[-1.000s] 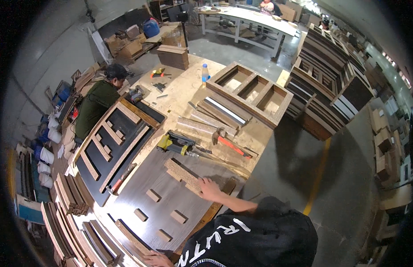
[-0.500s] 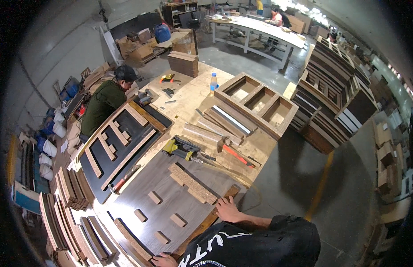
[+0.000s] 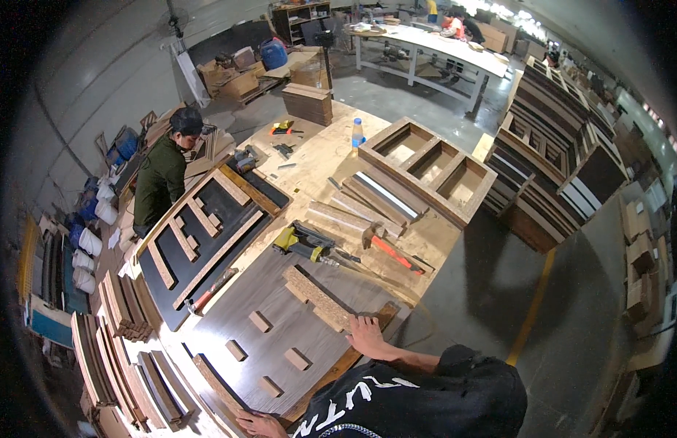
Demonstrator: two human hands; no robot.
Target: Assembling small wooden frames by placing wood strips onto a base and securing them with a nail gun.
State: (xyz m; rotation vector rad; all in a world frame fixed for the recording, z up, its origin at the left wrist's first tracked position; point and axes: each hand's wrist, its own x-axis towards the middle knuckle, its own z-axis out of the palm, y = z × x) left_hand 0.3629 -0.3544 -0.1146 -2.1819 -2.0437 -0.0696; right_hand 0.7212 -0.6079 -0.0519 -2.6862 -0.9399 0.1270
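Note:
A grey wood-grain panel (image 3: pixel 280 274) lies on the workbench before me. My right hand (image 3: pixel 369 339) is closed around the near end of a chipboard strip (image 3: pixel 320 293) at the panel's right side, with short pieces lying along it. At the lower left, my left hand (image 3: pixel 262 423) has its fingers at the near end of another chipboard strip (image 3: pixel 220 385). Between the strips sit several small wooden blocks (image 3: pixel 297 358). A brown board (image 3: pixel 337 370) runs along the panel's near edge. Beyond the panel lie a yellow-and-black nail gun (image 3: pixel 303 242) and an orange-handled hammer (image 3: pixel 391 250).
A co-worker (image 3: pixel 159 171) stands across the bench at the left, beside a black panel (image 3: pixel 179 274) bearing wooden strips. A blue-capped bottle (image 3: pixel 357 135) and a wooden frame (image 3: pixel 433 166) are farther back. Stacked strips (image 3: pixel 127 306) fill the left side; stacked frames (image 3: pixel 565 157) stand right.
My right hand has shifted slightly left onto the end of the chipboard strip. My left hand remains by its strip. The co-worker has straightened up from a bent position. The view has shifted slightly.

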